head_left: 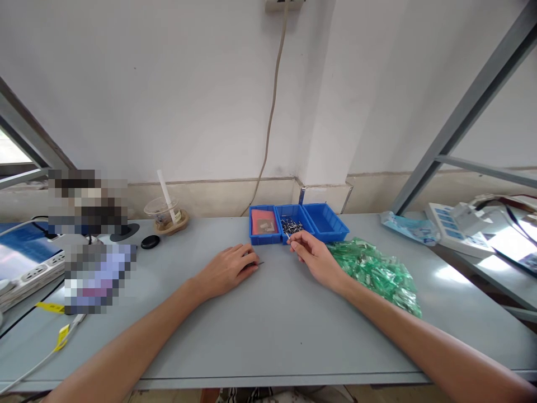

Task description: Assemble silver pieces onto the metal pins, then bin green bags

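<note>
My left hand [230, 270] rests on the grey table, its fingers curled, with a small thin dark metal pin [261, 263] poking out at the fingertips. In front of the blue bins, my right hand [318, 260] is closed in a pinch on a small, slender, pale piece [288, 237], too small to name. Just beyond its fingertips is the middle blue bin [308, 224], which holds a heap of small metal pins [290, 226]. A red packet [263, 219] lies in the left blue bin [263, 240]. The right blue bin [325, 219] adjoins the middle one.
Crumpled green plastic bags [375, 271] lie beside my right forearm. Further right are a blue-white packet [410, 228] and a power strip [455, 228]. At the left are a lidded cup with a straw [165, 210], a black round object [150, 242] and another power strip [37, 274] with cables.
</note>
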The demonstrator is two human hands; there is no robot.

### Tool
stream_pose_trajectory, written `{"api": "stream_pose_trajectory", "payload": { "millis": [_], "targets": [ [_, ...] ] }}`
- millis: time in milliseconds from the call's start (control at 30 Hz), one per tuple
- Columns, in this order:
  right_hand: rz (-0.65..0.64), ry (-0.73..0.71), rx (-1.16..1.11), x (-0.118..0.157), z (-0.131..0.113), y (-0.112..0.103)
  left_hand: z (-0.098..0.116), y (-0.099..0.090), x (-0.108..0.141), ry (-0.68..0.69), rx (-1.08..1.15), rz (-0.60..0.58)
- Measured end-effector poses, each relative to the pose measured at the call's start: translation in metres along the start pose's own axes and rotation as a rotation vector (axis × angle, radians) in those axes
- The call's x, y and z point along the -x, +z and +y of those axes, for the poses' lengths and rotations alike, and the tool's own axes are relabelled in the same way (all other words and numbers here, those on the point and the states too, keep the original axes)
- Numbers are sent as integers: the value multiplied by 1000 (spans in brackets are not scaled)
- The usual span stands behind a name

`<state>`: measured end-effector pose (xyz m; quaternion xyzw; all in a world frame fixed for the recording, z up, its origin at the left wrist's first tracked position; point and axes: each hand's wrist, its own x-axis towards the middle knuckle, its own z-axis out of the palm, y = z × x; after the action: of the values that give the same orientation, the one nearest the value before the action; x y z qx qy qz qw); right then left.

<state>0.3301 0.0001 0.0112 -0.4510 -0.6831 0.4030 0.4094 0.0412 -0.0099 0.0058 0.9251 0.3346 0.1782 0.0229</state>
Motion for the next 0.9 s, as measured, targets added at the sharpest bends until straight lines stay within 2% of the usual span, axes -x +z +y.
{"api": "stream_pose_trajectory", "payload": {
  "millis": [333,500,600,767,900],
  "targets": [
    [55,-98,215,3,-2,-3,1,0,-1,-23,-3,-8],
    [31,-156,275,4,-5,-4,1,0,0,-7,-68,-16],
    [4,-120,218,5,-7,-4,0,-1,0,10,-164,-27],
    [-40,32,25,3,-7,-3,0,-3,0,1,-231,-37],
    [2,95,-102,-1,-7,-6,-1,-1,2,-49,-259,-32]
  ]
}}
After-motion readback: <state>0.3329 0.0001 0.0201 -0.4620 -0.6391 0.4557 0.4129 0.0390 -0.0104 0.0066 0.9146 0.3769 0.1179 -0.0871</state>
